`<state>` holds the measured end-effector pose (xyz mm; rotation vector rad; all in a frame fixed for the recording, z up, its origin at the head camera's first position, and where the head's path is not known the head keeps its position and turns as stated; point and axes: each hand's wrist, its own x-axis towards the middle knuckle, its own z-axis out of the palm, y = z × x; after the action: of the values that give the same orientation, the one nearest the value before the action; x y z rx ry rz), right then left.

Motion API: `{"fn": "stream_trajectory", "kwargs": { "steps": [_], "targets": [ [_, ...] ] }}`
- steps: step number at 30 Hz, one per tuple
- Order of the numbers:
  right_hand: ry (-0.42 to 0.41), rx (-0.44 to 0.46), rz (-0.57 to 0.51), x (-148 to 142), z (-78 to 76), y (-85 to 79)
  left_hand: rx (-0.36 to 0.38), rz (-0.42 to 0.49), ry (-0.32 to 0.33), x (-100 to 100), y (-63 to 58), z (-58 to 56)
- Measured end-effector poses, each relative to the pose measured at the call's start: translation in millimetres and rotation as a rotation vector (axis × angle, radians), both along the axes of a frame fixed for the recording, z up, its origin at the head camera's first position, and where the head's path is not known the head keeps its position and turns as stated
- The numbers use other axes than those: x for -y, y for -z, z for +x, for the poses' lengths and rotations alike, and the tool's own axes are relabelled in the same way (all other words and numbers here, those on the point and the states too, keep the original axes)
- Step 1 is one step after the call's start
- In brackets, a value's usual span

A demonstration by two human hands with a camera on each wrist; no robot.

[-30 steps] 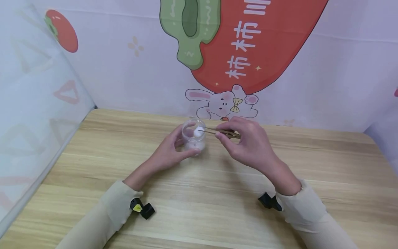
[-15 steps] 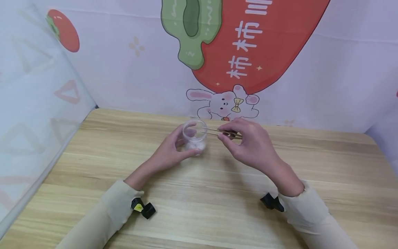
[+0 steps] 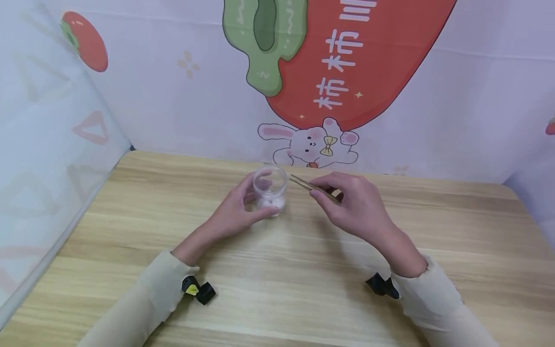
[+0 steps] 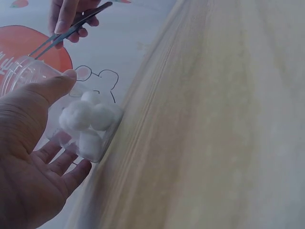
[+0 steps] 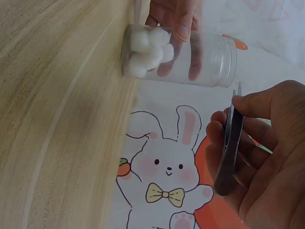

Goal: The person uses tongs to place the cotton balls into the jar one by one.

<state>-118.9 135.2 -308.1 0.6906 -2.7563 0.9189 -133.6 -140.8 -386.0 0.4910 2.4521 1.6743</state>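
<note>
A clear plastic jar [image 3: 270,185] without a lid stands upright on the wooden table. Several white cotton balls [image 5: 147,51] lie heaped in its bottom. My left hand [image 3: 236,207] holds the jar round its side, thumb on the near face and fingers behind. In the right wrist view the fingers show through the clear wall. My right hand [image 3: 357,202] pinches a pair of metal tweezers [image 5: 231,145] between thumb and fingers. Their tips are parted, with nothing between them, just right of the jar's rim [image 4: 19,74].
The wooden table [image 3: 277,289] reaches back to a printed cloth [image 3: 173,96] with a rabbit and a big red fruit. Another pale cloth [image 3: 52,144] hangs along the left side. Small black devices [image 3: 199,290] sit on both sleeve cuffs.
A second ago the tweezers had a cotton ball at the jar's mouth; it has dropped inside. The tweezers and right hand have drawn back to the right. The left hand keeps its grip.
</note>
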Motion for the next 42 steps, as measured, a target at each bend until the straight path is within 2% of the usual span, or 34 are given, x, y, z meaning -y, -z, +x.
{"fn": "stream_trajectory", "kwargs": {
  "steps": [5, 12, 21, 26, 36, 42],
  "targets": [
    [0.006, 0.057, 0.000, -3, 1.4, 4.8, -0.001, -0.026, -0.003, 0, 0.6, 1.8],
    [0.019, 0.086, 0.000, -4, -1.6, 10.7, 0.027, -0.040, -0.022, 1, -0.2, 5.4],
    [0.088, 0.241, -0.080, -11, -6.2, 27.9, 0.035, -0.051, -0.005, 0, -3.5, 7.3],
    [0.142, 0.315, -0.057, -14, -8.9, 36.9, 0.032, -0.070, -0.007, 2, -5.2, 6.9],
    [0.188, 0.475, -0.031, -14, -11.4, 45.4, 0.038, -0.067, 0.011, 4, -6.5, 7.8],
    [0.176, 0.542, -0.031, -14, -13.1, 47.9, 0.053, -0.056, -0.003, 6, -5.3, 8.2]
  ]
}}
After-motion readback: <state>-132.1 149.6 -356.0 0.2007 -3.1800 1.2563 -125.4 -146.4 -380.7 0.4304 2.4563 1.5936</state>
